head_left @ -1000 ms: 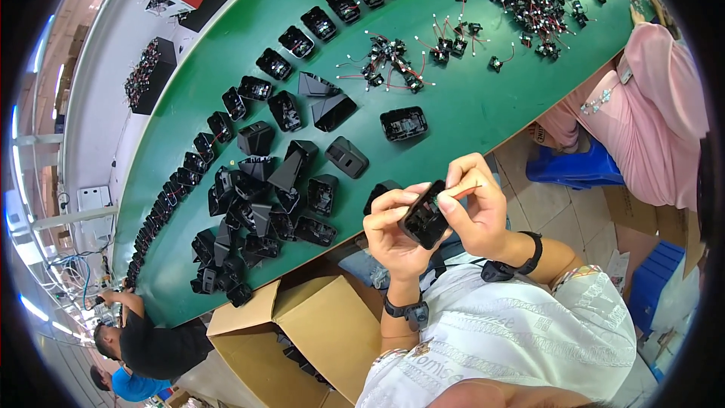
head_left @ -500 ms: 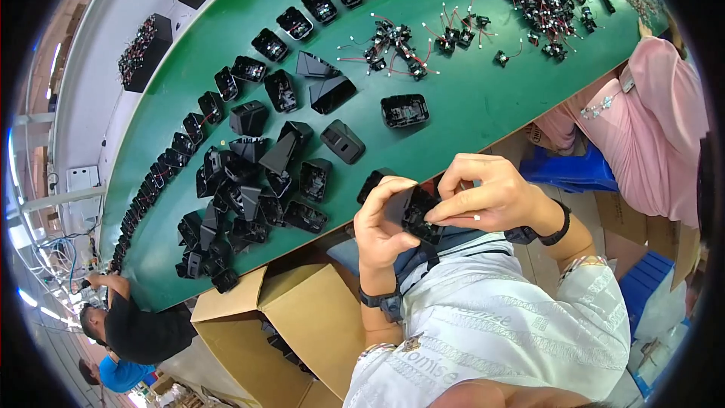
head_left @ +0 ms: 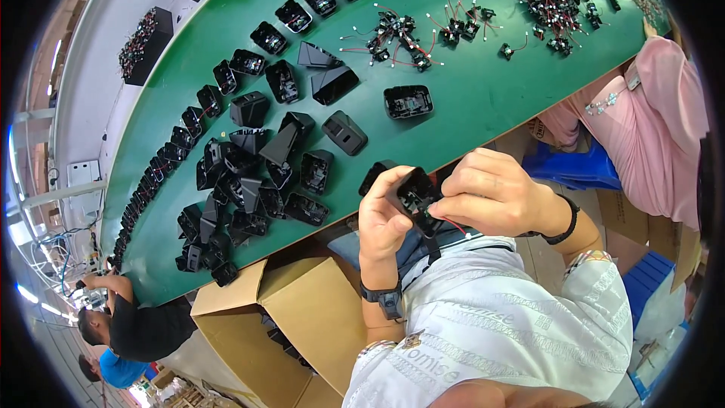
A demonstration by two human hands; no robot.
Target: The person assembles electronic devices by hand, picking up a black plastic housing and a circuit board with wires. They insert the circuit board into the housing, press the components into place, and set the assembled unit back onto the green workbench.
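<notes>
My left hand [head_left: 384, 215] is wrapped round a black plastic housing [head_left: 412, 187] with its open side tilted toward me, just off the table's near edge. At that opening, the thumb and fingers of my right hand [head_left: 487, 195] pinch a small wired part. Its red wire [head_left: 453, 224], ending in a white plug, trails below my fingers. Most of the part is hidden by the fingertips and the housing's wall. Another black housing [head_left: 375, 175] lies partly behind my left hand on the table edge.
Loose black housings [head_left: 245, 181] are heaped on the green table [head_left: 483, 106] at left, and a row of them curves along its far edge. Wired parts [head_left: 396, 36] lie in piles further right. An open cardboard box [head_left: 313, 317] stands below. A person in pink [head_left: 649, 128] sits at right.
The housing has turned so its opening shows more. My right hand has shifted slightly, and the wire with its white plug now hangs lower beneath the fingers.
</notes>
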